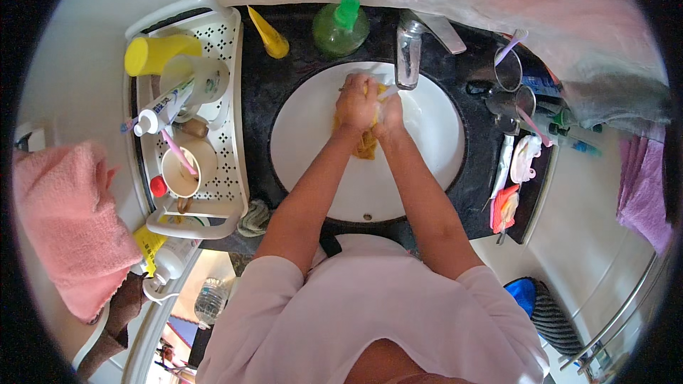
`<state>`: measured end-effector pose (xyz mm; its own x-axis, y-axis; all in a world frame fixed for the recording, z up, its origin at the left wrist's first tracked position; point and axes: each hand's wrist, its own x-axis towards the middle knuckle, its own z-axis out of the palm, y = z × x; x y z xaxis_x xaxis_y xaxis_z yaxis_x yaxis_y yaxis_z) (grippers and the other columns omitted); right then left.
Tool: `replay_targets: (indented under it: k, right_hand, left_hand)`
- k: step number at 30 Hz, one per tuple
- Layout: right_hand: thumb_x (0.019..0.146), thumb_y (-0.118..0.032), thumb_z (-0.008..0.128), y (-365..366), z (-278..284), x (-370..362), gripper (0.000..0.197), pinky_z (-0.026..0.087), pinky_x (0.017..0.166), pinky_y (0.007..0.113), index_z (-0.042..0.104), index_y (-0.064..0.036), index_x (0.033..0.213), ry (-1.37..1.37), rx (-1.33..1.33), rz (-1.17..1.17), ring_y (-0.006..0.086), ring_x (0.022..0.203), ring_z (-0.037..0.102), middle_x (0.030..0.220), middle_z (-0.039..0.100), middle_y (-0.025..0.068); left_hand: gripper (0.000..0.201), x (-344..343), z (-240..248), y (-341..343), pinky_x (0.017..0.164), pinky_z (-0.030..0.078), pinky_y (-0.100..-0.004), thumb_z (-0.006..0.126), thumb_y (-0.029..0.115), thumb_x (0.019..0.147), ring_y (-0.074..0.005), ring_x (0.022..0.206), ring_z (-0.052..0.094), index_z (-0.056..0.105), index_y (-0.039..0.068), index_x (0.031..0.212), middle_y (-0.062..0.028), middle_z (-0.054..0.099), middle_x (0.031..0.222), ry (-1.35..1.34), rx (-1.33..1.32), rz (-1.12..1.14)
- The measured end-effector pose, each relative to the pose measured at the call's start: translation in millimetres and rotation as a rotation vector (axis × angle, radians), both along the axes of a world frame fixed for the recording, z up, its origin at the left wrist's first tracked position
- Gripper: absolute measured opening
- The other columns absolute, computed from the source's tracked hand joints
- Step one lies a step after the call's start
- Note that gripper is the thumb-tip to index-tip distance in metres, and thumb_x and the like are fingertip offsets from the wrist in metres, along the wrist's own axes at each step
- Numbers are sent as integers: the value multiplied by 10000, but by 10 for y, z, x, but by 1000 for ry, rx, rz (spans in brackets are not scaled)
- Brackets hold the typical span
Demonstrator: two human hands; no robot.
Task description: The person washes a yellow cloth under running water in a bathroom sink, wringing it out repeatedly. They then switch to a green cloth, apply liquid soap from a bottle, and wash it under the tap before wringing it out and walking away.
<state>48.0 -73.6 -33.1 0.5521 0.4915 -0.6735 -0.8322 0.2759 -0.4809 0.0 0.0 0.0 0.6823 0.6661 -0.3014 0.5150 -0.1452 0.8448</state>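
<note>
Both my arms reach into a white oval sink [306, 142]. My left hand [356, 105] is closed over a wet-looking yellow cloth [366, 148], which hangs out below it. Beside it, my right hand [388, 114] presses in from the right, its fingers also closed around the bunched cloth. Water runs onto the cloth and my right hand from the silver faucet [408, 57] at the back of the sink. My fingers hide most of the cloth's upper part.
A white perforated basket [231, 107] with cups and a toothpaste tube [167, 108] stands left. Behind the sink are a yellow tube [270, 34] and a green bottle [340, 28]. Glasses, toothbrushes and small items crowd the right counter. A pink towel [71, 220] hangs far left.
</note>
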Motion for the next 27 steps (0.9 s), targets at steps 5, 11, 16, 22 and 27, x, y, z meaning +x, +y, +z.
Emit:
replay_targets:
  k: [5, 11, 16, 22, 27]
  right_hand:
    - [951, -426, 333, -454, -560, -41, 481, 484, 884, 432, 506, -34, 1169, 110, 774, 176, 327, 992, 580, 1122, 579, 149]
    - [935, -324, 467, 24, 381, 14, 310, 487, 871, 418, 554, -57, 1067, 237, -31, 29, 278, 931, 599, 1017, 616, 112]
    - [883, -276, 529, -127, -768, 519, 295, 500, 847, 425, 560, -21, 1028, -160, -324, 137, 301, 889, 613, 1017, 619, 129]
    - [722, -355, 653, 412, 328, 419, 495, 519, 774, 413, 626, -33, 1097, -1106, -1170, 1333, 312, 1005, 617, 1111, 624, 199]
    - [673, -275, 706, 292, 88, 675, 474, 525, 748, 367, 632, -28, 1071, -1064, -858, 1386, 258, 949, 642, 1020, 662, 141]
  left_hand:
    - [213, -175, 635, -498, 769, 451, -458, 530, 289, 891, -350, 931, 563, 569, 86, 943, -149, 581, 996, -156, 390, 42]
    - [298, -153, -82, 14, 808, 455, -446, 524, 367, 884, -345, 959, 574, 568, 84, 966, -136, 597, 1013, 43, 160, 88]
    - [326, -216, 149, 34, 863, 440, -414, 602, 366, 842, -325, 1000, 555, 572, 93, 1018, -132, 587, 1046, -15, 54, 27]
    - [446, -569, -18, -214, 904, 414, -407, 704, 277, 751, -313, 1065, 481, 498, 116, 1112, -114, 560, 1047, -150, 48, 101]
    - [399, -698, -34, -110, 898, 417, -396, 731, 144, 709, -293, 1026, 482, 550, 115, 1063, -102, 544, 1047, -93, 85, 125]
